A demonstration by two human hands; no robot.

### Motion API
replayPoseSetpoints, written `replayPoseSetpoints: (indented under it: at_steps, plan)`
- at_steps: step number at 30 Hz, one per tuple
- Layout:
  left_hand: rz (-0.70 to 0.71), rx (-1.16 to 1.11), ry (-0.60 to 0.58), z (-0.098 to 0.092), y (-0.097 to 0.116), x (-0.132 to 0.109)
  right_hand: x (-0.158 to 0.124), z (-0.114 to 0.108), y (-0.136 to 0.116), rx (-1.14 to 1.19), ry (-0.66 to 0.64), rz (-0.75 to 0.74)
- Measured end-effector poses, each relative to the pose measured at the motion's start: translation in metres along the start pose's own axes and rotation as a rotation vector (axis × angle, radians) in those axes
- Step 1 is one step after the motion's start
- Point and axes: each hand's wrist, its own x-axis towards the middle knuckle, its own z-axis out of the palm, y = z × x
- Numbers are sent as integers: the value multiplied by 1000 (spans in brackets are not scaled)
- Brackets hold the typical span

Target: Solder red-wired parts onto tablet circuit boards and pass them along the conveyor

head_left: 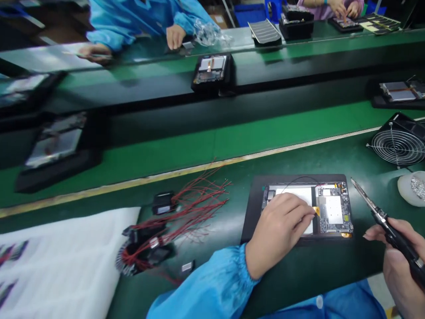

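Tablet [307, 195] lies open, innards up, on a black pad [253, 208] at the near side of the bench [232, 283]. White panel left, board [332, 208] right; orange strip [316, 211] at the gap between them. Thin dark wire [300, 178] arcs over the top edge.

Left hand [282, 226]: over the panel, thumb and forefinger drawn nearly together at the strip. Pinching or only pressing: cannot tell. Right hand [398, 248]: fingers curled round the handle of the iron [378, 215], its tip raised, just beside the tablet's right edge, no contact seen.

Judgement: step in hand looks like settling the strip, iron held in readiness. Good practice: seat the strip flat and square, without creasing; lean no wrist weight on the panel; treat the tip as hot, clear of fingertips and wire; any touch on a joint brief and light.

Around: pot [407, 190] of silvery strands and fan [396, 144] to the right; red-wired parts [195, 208] left, well apart. Beyond, the line [212, 137] carries similar units.
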Motion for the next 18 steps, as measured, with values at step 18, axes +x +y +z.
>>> replayPoseSetpoints:
  at_steps: [18]
  plan:
    - [114, -77, 82, -4, 19, -2, 21, 74, -22, -98, -149, 21]
